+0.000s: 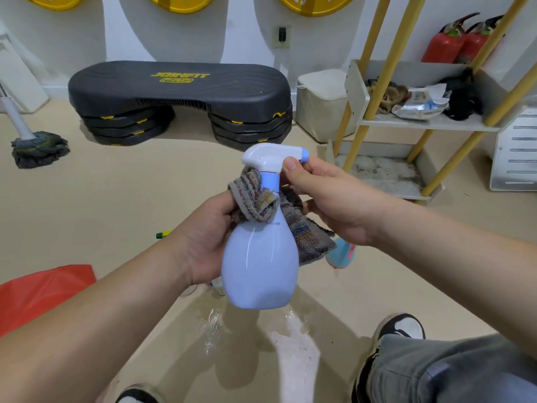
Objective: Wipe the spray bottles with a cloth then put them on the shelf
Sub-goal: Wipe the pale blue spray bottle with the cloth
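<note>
1. My left hand (209, 242) is curled round the bunched striped cloth (255, 205), pressing it against the shoulder of the pale blue spray bottle (261, 269)
2. My right hand (328, 199) pinches the bottle's neck just under the white sprayer head, thumb in front and fingers behind
3. The bottle is held upright in the air between both hands, above a wet patch of floor (290, 344)
4. The shelf (421, 123) with yellow poles stands ahead to my right, well apart from the bottle
5. Further off, a black step platform (180, 91) sits by the wall and a mop (37, 146) rests on the floor at left
</note>
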Demonstrator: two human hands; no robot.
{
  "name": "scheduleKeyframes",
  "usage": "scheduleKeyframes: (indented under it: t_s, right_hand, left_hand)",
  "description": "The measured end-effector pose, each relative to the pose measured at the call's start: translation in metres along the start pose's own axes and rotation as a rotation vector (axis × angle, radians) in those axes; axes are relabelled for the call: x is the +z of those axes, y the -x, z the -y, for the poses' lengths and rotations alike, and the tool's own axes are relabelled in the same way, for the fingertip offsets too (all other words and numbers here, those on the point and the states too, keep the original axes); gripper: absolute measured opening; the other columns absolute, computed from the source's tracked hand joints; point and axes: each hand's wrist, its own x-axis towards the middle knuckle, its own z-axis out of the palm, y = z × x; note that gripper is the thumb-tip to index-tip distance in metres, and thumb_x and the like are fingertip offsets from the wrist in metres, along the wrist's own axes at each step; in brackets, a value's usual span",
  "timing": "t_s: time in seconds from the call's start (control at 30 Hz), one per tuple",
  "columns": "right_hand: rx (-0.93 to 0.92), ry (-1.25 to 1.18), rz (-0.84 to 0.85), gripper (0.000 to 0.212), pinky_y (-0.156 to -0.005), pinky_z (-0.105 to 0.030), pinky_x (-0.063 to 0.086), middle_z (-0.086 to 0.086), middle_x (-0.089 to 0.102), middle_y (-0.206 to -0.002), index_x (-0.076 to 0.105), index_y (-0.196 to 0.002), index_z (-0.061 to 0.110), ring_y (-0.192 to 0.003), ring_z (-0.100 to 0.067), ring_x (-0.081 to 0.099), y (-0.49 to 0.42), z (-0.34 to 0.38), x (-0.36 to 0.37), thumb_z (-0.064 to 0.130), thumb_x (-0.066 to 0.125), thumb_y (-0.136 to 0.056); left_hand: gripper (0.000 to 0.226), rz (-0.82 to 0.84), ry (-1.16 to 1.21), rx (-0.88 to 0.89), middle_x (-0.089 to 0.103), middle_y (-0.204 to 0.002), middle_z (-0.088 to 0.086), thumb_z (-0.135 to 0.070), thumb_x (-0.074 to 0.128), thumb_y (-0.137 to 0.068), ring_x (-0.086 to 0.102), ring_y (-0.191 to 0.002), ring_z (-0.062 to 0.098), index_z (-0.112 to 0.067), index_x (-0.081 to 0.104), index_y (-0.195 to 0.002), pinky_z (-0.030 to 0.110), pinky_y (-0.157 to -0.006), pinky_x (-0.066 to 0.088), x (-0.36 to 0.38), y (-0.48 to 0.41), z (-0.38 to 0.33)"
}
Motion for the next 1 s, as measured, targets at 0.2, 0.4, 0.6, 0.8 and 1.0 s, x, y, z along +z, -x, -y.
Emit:
scheduleKeyframes:
  t_s: [0.2, 0.4, 0.6, 0.8, 1.0]
  right_hand:
    - [0.052, 0.033, -0.069, 0.026, -0.060, -0.023, 0.041, 0.006, 0.062, -0.097, 0.067, -0.107, 0.027, -0.068, -0.002, 0.057, 0.001, -0.006, 0.001, 0.048, 0.053, -0.104]
    - [0.020, 0.045, -0.037, 0.027, -0.064, -0.024, 0.045, 0.001, 0.062, -0.100, 0.067, -0.106, 0.025, -0.081, -0.011, 0.056, 0.004, -0.005, 0.004, 0.047, 0.051, -0.106]
    - [0.132, 0.137, -0.184, 0.045, -0.066, -0.034, 0.049, -0.003, 0.067, -0.095, 0.058, -0.097, 0.018, -0.077, -0.018, 0.063, 0.001, -0.006, 0.004, 0.061, 0.065, -0.092]
    - [0.087, 0.090, -0.106, 0.043, -0.065, -0.036, 0.049, 0.002, 0.068, -0.072, 0.069, -0.091, 0.013, -0.066, -0.014, 0.061, 0.006, 0.009, 0.016, 0.053, 0.055, -0.101]
    - [0.057, 0.079, -0.085, 0.045, -0.067, -0.029, 0.058, 0.005, 0.058, -0.056, 0.058, -0.066, 0.015, -0.056, -0.011, 0.061, 0.020, 0.017, 0.027, 0.048, 0.075, -0.090]
  left_hand:
    - [0.048, -0.053, -0.189, 0.014, 0.070, -0.135, 0.018, -0.029, 0.061, -0.097, 0.071, -0.111, 0.031, -0.005, 0.064, -0.139, 0.043, -0.097, 0.059, -0.001, -0.001, -0.004]
    - [0.042, -0.016, -0.291, 0.032, 0.063, -0.143, 0.024, -0.026, 0.059, -0.105, 0.059, -0.134, 0.042, -0.007, 0.062, -0.142, 0.060, -0.117, 0.043, -0.004, 0.004, -0.005]
    - [0.031, -0.266, -0.532, 0.172, 0.078, -0.109, 0.020, -0.031, 0.059, -0.102, 0.074, -0.096, 0.032, -0.005, 0.072, -0.112, 0.047, -0.090, 0.056, 0.002, 0.004, -0.001]
    - [0.021, -0.474, -1.214, 0.432, 0.070, -0.080, -0.007, -0.038, 0.048, -0.097, 0.066, -0.080, 0.016, -0.023, 0.061, -0.089, 0.033, -0.069, 0.052, 0.006, 0.002, 0.014]
    - [0.026, -0.556, -1.756, 0.536, 0.061, -0.098, 0.004, -0.028, 0.048, -0.089, 0.053, -0.090, 0.031, -0.015, 0.057, -0.110, 0.039, -0.072, 0.034, 0.001, 0.000, 0.020]
